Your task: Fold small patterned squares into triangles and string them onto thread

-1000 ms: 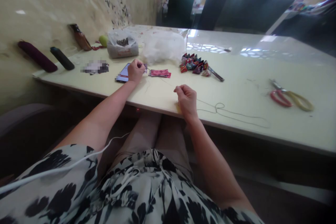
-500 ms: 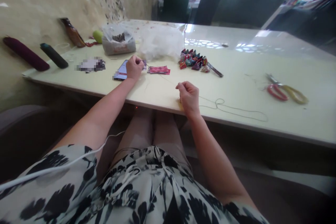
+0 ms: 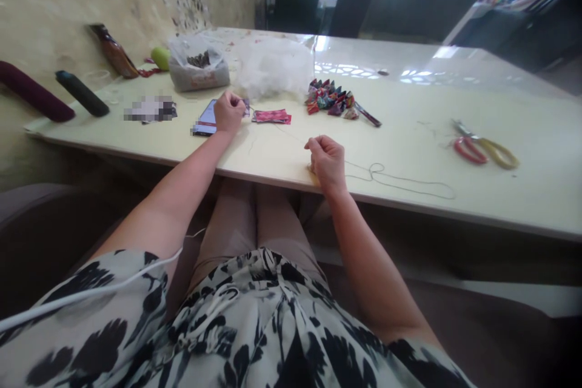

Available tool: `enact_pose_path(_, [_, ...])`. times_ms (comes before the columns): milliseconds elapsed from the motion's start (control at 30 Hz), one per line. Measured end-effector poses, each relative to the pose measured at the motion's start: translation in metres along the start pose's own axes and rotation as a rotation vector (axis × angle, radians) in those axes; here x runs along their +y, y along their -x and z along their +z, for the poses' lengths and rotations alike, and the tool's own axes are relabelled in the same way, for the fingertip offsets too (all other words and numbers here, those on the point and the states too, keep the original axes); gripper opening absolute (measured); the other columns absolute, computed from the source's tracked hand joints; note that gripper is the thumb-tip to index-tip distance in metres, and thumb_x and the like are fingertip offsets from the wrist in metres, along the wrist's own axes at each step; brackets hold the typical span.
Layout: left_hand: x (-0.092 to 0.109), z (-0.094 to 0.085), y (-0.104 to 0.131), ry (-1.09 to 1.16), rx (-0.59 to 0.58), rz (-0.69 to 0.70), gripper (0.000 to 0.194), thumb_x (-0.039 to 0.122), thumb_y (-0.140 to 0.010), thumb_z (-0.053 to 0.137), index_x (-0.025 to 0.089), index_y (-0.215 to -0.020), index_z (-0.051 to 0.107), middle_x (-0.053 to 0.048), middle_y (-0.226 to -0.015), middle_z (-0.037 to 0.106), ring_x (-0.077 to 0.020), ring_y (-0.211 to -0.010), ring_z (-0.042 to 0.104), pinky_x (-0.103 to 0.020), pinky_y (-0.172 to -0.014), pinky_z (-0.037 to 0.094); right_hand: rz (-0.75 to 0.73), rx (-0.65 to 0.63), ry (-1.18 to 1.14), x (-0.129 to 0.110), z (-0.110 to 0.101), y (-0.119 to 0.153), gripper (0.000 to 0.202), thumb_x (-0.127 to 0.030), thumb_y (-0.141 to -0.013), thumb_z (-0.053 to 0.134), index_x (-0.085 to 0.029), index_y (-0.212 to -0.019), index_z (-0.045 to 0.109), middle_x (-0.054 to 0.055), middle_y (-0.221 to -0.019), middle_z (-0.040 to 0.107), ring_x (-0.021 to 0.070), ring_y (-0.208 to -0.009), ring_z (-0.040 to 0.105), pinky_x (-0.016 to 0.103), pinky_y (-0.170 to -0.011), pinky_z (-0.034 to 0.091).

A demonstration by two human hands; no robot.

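Here, the left hand (image 3: 228, 111) rests on the glossy cream worktop (image 3: 409, 133), its grip pinched on a small purple fabric piece (image 3: 246, 107) just beside a flat pink patterned cloth square (image 3: 271, 116). The right hand (image 3: 326, 160) sits at the near edge, fingers clenched on a thin pale thread (image 3: 386, 177) that loops away to the right and also runs taut toward the left hand. A smartphone (image 3: 207, 119) lies under the left hand; red-and-yellow-handled scissors (image 3: 482, 148) lie well apart.
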State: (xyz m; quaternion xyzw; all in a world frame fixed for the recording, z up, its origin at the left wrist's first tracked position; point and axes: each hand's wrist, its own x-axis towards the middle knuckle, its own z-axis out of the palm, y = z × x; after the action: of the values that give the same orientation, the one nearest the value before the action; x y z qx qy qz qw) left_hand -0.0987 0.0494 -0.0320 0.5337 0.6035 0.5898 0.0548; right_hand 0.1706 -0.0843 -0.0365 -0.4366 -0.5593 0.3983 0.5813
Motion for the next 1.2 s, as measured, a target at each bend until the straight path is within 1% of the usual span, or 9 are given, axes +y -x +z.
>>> enact_pose_path(100, [-0.0012,-0.0001,-0.0010,-0.007,-0.004,0.000,0.015,0.007,-0.076,0.062,0.019,-0.070,0.057,0.002,-0.065,0.054,-0.0130,-0.068,0.055,-0.026,-0.074,0.046,0.009,-0.003,-0.004,0.0003,0.0003,-0.0007,0.025,-0.036,-0.089,0.063,-0.021,-0.071,0.054,-0.005,-0.057,0.036,0.0098,-0.053,0.034,0.024,-0.050,0.028])
enact_pose_path(333, [0.0035,-0.0033,0.0005,-0.001,-0.036,-0.016,0.017,0.007,-0.076,0.062,0.020,-0.068,0.055,0.002,-0.065,0.055,-0.0128,-0.065,0.053,-0.027,-0.072,0.046,-0.051,-0.005,0.033,0.0002,0.0004,-0.0007,0.027,-0.039,-0.089,0.062,-0.021,-0.070,0.053,-0.005,-0.057,0.035,0.0084,-0.050,0.030,0.023,-0.047,0.025])
enact_pose_path(400, [0.0038,-0.0028,0.0005,-0.001,-0.028,-0.014,0.018,0.006,-0.076,0.062,0.020,-0.067,0.055,0.002,-0.064,0.055,-0.0130,-0.064,0.053,-0.027,-0.072,0.045,-0.036,-0.003,0.016,-0.0007,0.0007,0.0000,0.027,-0.038,-0.089,0.063,-0.021,-0.070,0.054,-0.006,-0.056,0.035,0.0077,-0.048,0.029,0.023,-0.045,0.024])
enact_pose_path(567, [0.0014,-0.0003,-0.0007,-0.011,-0.009,-0.015,0.021,0.004,-0.076,0.063,0.020,-0.067,0.054,0.001,-0.065,0.057,-0.0140,-0.065,0.054,-0.028,-0.073,0.045,0.090,0.005,-0.074,-0.0068,0.0028,0.0031,0.025,-0.038,-0.087,0.065,-0.021,-0.071,0.055,-0.008,-0.053,0.030,0.0064,-0.043,0.024,0.022,-0.040,0.020])
enact_pose_path(633, [0.0006,0.0000,-0.0010,-0.015,-0.014,-0.016,0.020,0.004,-0.077,0.063,0.020,-0.068,0.054,0.001,-0.066,0.057,-0.0145,-0.066,0.054,-0.029,-0.073,0.045,0.116,0.008,-0.093,-0.0088,0.0035,0.0038,0.025,-0.038,-0.085,0.067,-0.021,-0.071,0.056,-0.009,-0.052,0.030,0.0062,-0.041,0.024,0.022,-0.039,0.020])
enact_pose_path(933, [0.0006,-0.0005,0.0005,0.005,-0.037,-0.010,0.020,0.006,-0.077,0.062,0.021,-0.067,0.052,0.001,-0.066,0.056,-0.0152,-0.070,0.057,-0.028,-0.077,0.046,0.071,-0.001,-0.072,-0.0025,0.0026,0.0018,0.025,-0.039,-0.087,0.067,-0.021,-0.072,0.056,-0.009,-0.051,0.029,0.0053,-0.040,0.023,0.021,-0.038,0.019])
enact_pose_path(1033, [0.0027,-0.0013,0.0007,0.010,-0.043,-0.014,0.020,0.006,-0.076,0.061,0.021,-0.067,0.052,0.001,-0.066,0.055,-0.0145,-0.068,0.055,-0.028,-0.075,0.046,0.083,0.005,-0.077,-0.0040,0.0031,0.0023,0.025,-0.037,-0.086,0.066,-0.021,-0.071,0.056,-0.009,-0.051,0.030,0.0054,-0.041,0.023,0.021,-0.038,0.019])
enact_pose_path(1200, [0.0072,-0.0027,0.0027,0.019,-0.019,-0.001,0.023,0.004,-0.075,0.063,0.021,-0.065,0.052,0.002,-0.062,0.054,-0.0129,-0.062,0.050,-0.028,-0.071,0.044,0.119,-0.002,-0.085,-0.0088,0.0031,0.0040,0.022,-0.036,-0.086,0.064,-0.021,-0.072,0.056,-0.009,-0.052,0.031,0.0060,-0.041,0.024,0.022,-0.039,0.020])
